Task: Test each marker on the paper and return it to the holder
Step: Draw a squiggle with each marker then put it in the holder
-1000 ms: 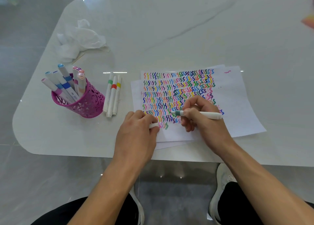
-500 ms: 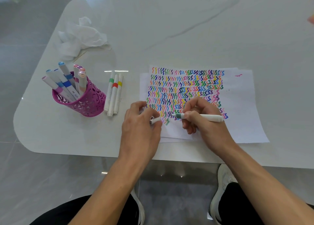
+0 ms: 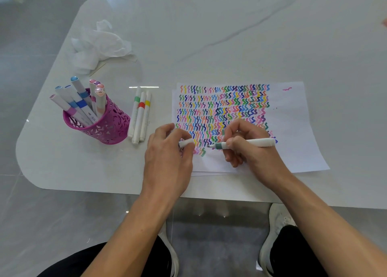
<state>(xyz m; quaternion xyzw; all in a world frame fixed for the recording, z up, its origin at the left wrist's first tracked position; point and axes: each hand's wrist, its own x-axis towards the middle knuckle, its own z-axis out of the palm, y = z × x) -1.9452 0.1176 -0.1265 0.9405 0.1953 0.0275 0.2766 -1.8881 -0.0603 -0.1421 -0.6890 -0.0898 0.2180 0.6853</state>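
Note:
My right hand (image 3: 249, 149) grips a white marker (image 3: 257, 143) with a grey-green band, its tip resting on the paper (image 3: 293, 126) at the end of the lowest row of squiggles. The sheet is covered with rows of coloured zigzag marks. My left hand (image 3: 167, 153) rests on the paper's left edge and pinches the marker's white cap (image 3: 185, 143). At the left stands a pink perforated holder (image 3: 104, 123) with several markers upright in it. Three markers (image 3: 139, 115), banded green, red and yellow, lie side by side between holder and paper.
A crumpled white tissue (image 3: 98, 44) lies at the back left of the white marble table (image 3: 230, 25). The table's front edge runs just below my wrists. My knees and white shoes show under it.
The marker tip has stayed at the bottom row while my left hand shifted slightly right with the cap. The view itself has drifted a little.

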